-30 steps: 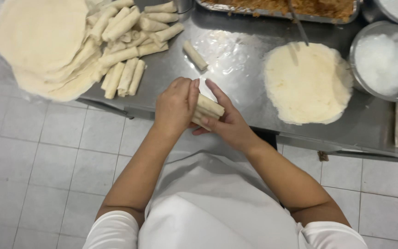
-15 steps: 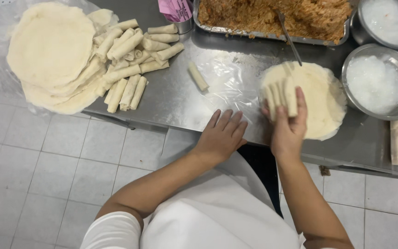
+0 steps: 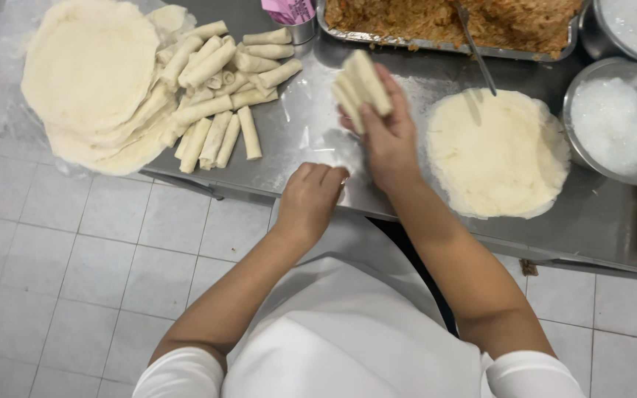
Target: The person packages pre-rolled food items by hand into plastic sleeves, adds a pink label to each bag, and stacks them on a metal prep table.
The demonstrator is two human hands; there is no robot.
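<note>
Pale rolled spring rolls [image 3: 363, 87], a small bunch: clamped in the right hand [image 3: 383, 140], raised over the steel table [image 3: 300, 136], long axes tilted up-left toward the heap of finished rolls [image 3: 219, 81], well apart to the left. Left hand [image 3: 310, 199]: empty, fingers curled at the table edge, nearer the heap. Half a second ago the bunch was over the round wrapper [image 3: 497, 151]; it has since travelled left.

Left of my steel table's [image 3: 311, 125] middle lie stacked wrappers [image 3: 86, 74] beside a heap of rolls [image 3: 219, 88]. Right sits one flat wrapper [image 3: 495, 151], filling tray [image 3: 444, 22] behind, bowl [image 3: 617, 121] beyond.
</note>
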